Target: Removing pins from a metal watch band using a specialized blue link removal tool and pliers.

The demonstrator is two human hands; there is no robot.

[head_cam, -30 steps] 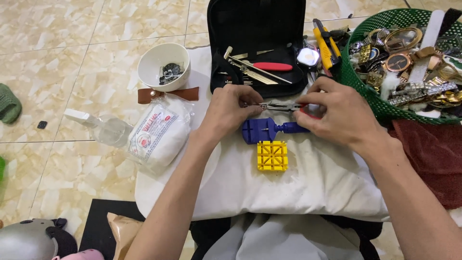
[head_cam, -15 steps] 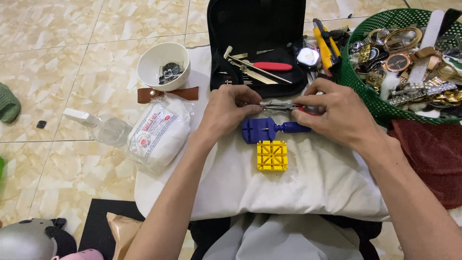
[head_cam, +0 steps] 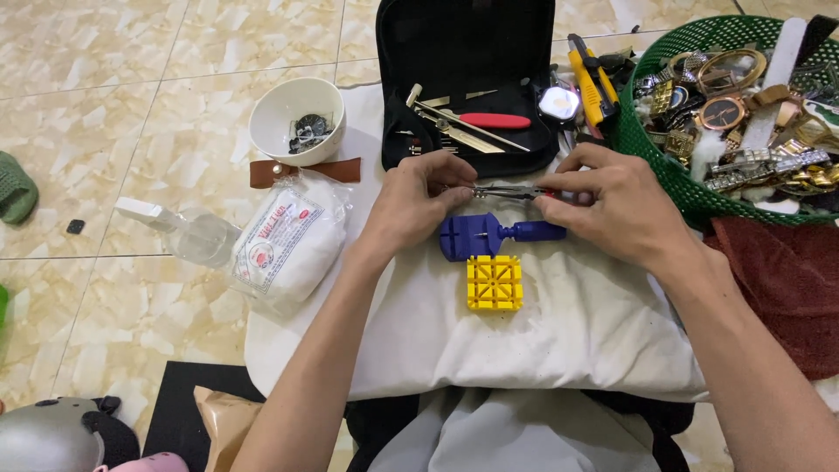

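Block point(head_cam: 494, 282) before link tool point(head_cam: 498, 234)

Single head view, steeply down, close over lap.

Both my bare forearms reach up from below and converge toward the middle. My left hand point(head_cam: 418, 203) is curled, fingertips pinched together pointing right. My right hand point(head_cam: 612, 205) faces it, thumb and fingers pinched, pointing left. The fingertips sit close together.
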